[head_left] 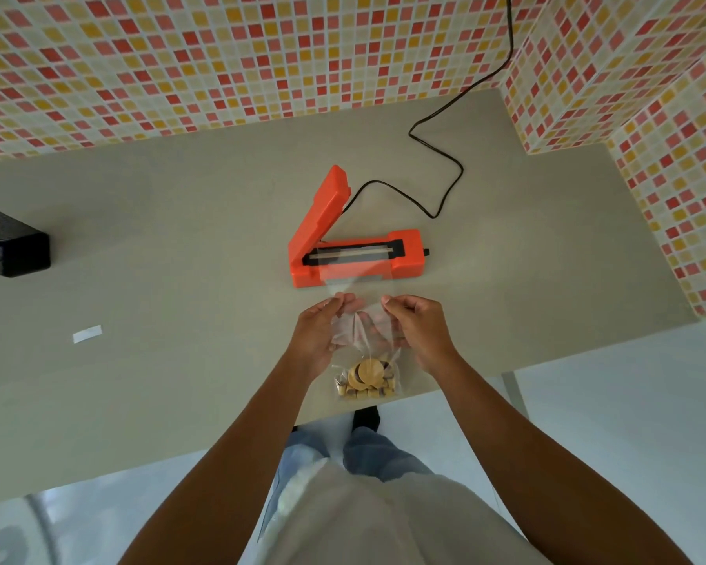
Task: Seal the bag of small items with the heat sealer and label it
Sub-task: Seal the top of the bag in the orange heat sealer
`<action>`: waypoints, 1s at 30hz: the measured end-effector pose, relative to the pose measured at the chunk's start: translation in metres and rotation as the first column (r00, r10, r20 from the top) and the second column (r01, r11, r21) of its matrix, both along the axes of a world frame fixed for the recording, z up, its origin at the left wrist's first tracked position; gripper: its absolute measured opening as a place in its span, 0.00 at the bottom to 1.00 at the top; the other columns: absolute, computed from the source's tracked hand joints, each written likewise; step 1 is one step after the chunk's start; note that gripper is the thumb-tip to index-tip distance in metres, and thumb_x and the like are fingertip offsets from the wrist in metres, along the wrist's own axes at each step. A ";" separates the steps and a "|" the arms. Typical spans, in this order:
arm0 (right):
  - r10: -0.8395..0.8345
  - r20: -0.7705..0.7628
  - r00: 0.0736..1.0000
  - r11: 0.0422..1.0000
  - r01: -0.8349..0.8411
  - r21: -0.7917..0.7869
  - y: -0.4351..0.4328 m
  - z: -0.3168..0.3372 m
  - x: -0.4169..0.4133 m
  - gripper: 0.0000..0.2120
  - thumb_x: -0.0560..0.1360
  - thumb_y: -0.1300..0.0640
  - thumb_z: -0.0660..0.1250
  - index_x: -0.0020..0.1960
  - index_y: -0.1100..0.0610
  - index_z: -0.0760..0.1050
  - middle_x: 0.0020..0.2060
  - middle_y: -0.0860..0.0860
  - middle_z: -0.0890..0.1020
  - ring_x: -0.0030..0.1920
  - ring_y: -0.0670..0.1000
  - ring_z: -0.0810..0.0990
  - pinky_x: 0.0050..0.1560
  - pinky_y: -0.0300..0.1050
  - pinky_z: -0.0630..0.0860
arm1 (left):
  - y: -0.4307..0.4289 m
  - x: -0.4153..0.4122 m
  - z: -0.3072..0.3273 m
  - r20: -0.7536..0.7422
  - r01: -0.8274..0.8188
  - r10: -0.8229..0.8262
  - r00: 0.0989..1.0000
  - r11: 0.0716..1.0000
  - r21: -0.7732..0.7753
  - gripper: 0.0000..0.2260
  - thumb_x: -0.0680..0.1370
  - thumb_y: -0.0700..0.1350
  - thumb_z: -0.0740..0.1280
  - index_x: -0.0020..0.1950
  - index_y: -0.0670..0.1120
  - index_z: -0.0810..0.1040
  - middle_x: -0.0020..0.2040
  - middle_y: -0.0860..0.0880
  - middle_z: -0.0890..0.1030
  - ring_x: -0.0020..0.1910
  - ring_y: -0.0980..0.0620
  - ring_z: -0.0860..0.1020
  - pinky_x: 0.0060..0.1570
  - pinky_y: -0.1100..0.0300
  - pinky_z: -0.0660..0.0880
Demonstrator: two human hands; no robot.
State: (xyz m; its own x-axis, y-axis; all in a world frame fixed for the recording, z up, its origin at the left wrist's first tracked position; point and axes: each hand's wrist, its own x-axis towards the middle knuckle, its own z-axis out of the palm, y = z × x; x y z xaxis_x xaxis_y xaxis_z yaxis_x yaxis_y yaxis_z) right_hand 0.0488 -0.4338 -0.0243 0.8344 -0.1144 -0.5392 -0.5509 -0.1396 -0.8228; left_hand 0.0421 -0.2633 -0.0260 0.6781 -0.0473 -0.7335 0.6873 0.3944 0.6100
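Note:
A clear plastic bag [363,340] hangs above the table's front edge, with small wooden discs and beads [366,381] gathered at its bottom. My left hand [318,336] pinches the bag's upper left side and my right hand [420,332] pinches its upper right side. The bag's open top reaches toward the orange heat sealer [404,263], which stands just beyond my hands with its lid [323,214] raised. The sealing strip lies bare. A small white label [87,334] lies flat on the table to the left.
The grey table [180,258] meets tiled walls at the back and right. The sealer's black cord [437,157] snakes over the table behind it and up the wall. A black mesh pen holder [11,246] stands at the far left edge.

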 end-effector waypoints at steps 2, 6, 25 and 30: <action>-0.003 0.000 1.000 1.000 0.003 0.008 0.001 0.002 0.000 0.10 0.77 0.53 0.72 0.37 0.53 0.84 0.29 0.46 0.83 0.34 0.49 0.82 0.40 0.48 0.80 | 0.001 0.000 -0.001 -0.002 -0.001 0.001 1.000 1.000 -0.028 0.12 0.83 0.48 0.62 0.59 0.43 0.81 0.57 0.45 0.85 0.55 0.47 0.82 0.56 0.51 0.75; 0.008 0.005 1.000 1.000 -0.008 0.019 0.000 0.003 0.000 0.10 0.78 0.53 0.71 0.39 0.54 0.84 0.29 0.46 0.84 0.33 0.48 0.82 0.34 0.44 0.79 | 0.004 -0.001 0.000 -0.001 0.030 -0.030 1.000 0.999 -0.028 0.13 0.83 0.49 0.61 0.60 0.44 0.80 0.58 0.48 0.85 0.52 0.53 0.84 0.51 0.53 0.77; -0.037 -0.018 0.999 0.999 0.037 -0.001 -0.001 0.000 0.000 0.13 0.75 0.49 0.73 0.40 0.59 0.84 0.42 0.67 0.84 0.41 0.68 0.83 0.44 0.67 0.81 | 0.003 0.005 -0.005 -0.037 0.029 -0.030 0.999 0.999 -0.041 0.11 0.84 0.47 0.61 0.54 0.45 0.83 0.53 0.49 0.87 0.51 0.51 0.84 0.48 0.54 0.78; -0.048 -0.030 0.998 0.999 0.048 -0.004 -0.002 0.002 0.002 0.12 0.76 0.48 0.73 0.39 0.54 0.85 0.40 0.59 0.87 0.42 0.62 0.86 0.46 0.61 0.83 | 0.003 0.005 -0.006 -0.032 0.034 -0.035 0.999 0.999 -0.038 0.11 0.83 0.47 0.62 0.54 0.45 0.83 0.55 0.48 0.86 0.52 0.50 0.84 0.51 0.52 0.79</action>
State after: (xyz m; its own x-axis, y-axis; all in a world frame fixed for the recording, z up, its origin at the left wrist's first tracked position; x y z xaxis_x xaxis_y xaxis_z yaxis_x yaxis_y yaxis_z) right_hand 0.0509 -0.4362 -0.0221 0.8112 -0.1556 -0.5637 -0.5816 -0.1152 -0.8053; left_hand 0.0468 -0.2599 -0.0317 0.6512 -0.0979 -0.7526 0.7203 0.3921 0.5722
